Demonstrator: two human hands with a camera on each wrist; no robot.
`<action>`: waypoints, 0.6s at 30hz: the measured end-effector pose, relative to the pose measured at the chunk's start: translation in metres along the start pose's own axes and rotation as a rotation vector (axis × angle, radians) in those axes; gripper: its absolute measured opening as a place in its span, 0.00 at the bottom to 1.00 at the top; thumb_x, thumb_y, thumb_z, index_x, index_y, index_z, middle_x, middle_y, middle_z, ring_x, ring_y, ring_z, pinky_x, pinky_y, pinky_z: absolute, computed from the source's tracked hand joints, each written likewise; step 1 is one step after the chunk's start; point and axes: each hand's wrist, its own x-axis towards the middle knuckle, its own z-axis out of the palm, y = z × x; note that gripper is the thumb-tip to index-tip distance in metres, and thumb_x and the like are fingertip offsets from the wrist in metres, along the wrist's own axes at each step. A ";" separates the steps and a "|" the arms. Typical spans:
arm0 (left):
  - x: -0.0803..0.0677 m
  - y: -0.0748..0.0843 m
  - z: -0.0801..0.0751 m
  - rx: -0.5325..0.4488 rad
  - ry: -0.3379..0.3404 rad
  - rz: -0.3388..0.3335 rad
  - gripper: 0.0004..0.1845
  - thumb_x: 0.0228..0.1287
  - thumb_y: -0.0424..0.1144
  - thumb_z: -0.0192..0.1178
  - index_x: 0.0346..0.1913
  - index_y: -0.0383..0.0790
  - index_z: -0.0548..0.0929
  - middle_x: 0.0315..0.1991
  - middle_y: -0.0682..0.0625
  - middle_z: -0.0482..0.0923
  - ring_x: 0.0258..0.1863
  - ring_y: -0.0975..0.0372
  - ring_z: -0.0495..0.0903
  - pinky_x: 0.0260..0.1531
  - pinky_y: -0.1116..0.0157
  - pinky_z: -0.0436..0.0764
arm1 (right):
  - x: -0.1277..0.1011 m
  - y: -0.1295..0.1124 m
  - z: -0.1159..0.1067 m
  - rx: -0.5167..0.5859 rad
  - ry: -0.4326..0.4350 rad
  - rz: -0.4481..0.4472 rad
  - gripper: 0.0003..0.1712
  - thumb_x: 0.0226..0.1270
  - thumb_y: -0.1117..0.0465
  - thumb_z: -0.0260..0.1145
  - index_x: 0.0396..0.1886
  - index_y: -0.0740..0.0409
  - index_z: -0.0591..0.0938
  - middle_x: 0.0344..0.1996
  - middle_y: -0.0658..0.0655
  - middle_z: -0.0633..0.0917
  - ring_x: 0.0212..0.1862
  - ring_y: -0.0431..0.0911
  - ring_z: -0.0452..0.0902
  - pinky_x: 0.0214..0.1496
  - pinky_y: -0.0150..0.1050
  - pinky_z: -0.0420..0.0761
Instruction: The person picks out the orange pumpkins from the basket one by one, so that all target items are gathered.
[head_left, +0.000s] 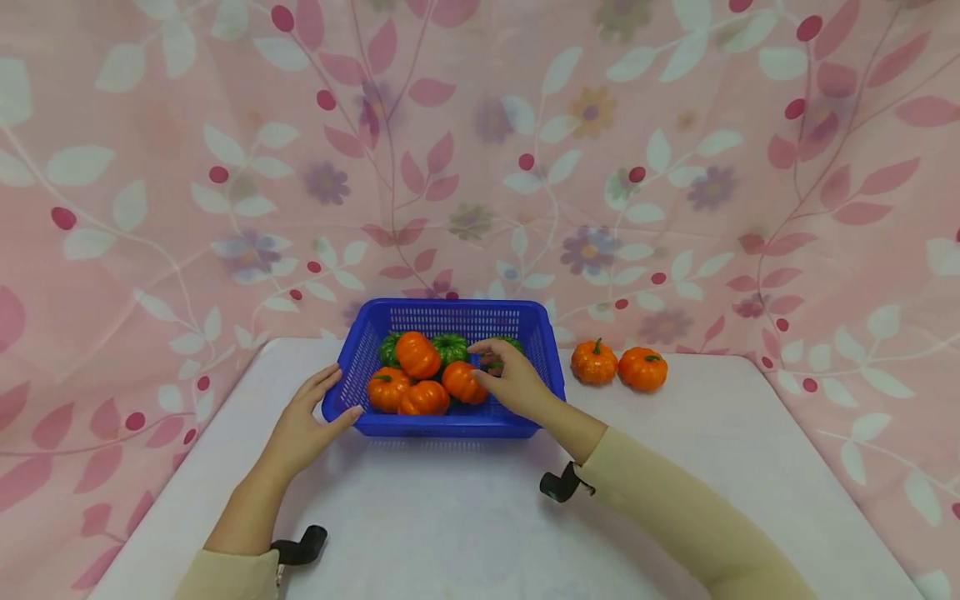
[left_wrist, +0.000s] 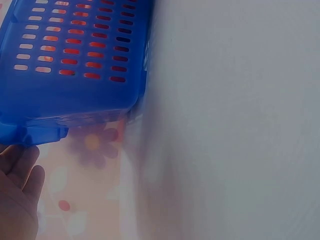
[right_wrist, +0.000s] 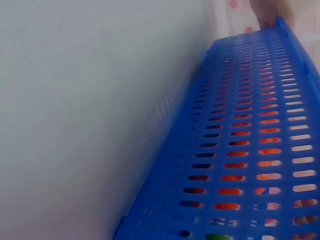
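A blue plastic basket (head_left: 457,427) with slotted walls holds several orange mini pumpkins (head_left: 417,355) and some green ones (head_left: 450,348). My left hand (head_left: 303,425) is at the basket's left front corner, its fairly straight fingers along the side and the thumb by the front rim. In the left wrist view, the left fingertips (left_wrist: 30,152) are right at the rim. My right hand (head_left: 517,383) reaches over the basket's right half, thumb and fingers spread apart. Its thumb tip is beside the rightmost orange pumpkin (head_left: 463,383) in the basket; another green pumpkin is partly hidden behind this hand.
Two more orange pumpkins, one speckled (head_left: 594,363) and one smoother (head_left: 642,369), sit close together on the white table (head_left: 450,517), right of the basket. Behind the table hangs a pink floral cloth (head_left: 480,167). Each wrist bears a small black camera mount.
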 end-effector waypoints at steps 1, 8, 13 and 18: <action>0.000 0.000 0.000 -0.002 0.001 0.002 0.44 0.64 0.53 0.68 0.75 0.34 0.64 0.77 0.42 0.56 0.75 0.40 0.54 0.67 0.34 0.59 | 0.002 0.000 0.002 -0.009 -0.021 0.012 0.20 0.70 0.67 0.67 0.60 0.60 0.78 0.61 0.64 0.76 0.62 0.63 0.73 0.63 0.58 0.75; 0.000 0.001 0.001 -0.008 -0.001 0.002 0.44 0.64 0.54 0.67 0.75 0.34 0.64 0.77 0.42 0.56 0.75 0.41 0.54 0.67 0.34 0.59 | 0.015 0.002 0.007 -0.109 -0.163 0.059 0.23 0.70 0.66 0.66 0.63 0.61 0.77 0.62 0.64 0.76 0.64 0.60 0.71 0.65 0.57 0.74; 0.000 0.000 0.001 -0.007 -0.006 -0.008 0.44 0.64 0.54 0.67 0.75 0.34 0.63 0.77 0.42 0.56 0.75 0.41 0.54 0.67 0.34 0.58 | 0.021 0.003 0.007 -0.186 -0.255 0.037 0.25 0.70 0.65 0.67 0.65 0.61 0.76 0.64 0.63 0.74 0.67 0.59 0.68 0.70 0.56 0.69; 0.000 -0.001 0.002 -0.004 0.002 -0.007 0.44 0.64 0.54 0.67 0.75 0.34 0.64 0.77 0.43 0.56 0.75 0.41 0.54 0.67 0.34 0.59 | 0.026 0.009 0.009 -0.233 -0.281 0.031 0.28 0.69 0.65 0.68 0.67 0.60 0.75 0.65 0.61 0.74 0.68 0.57 0.67 0.71 0.55 0.68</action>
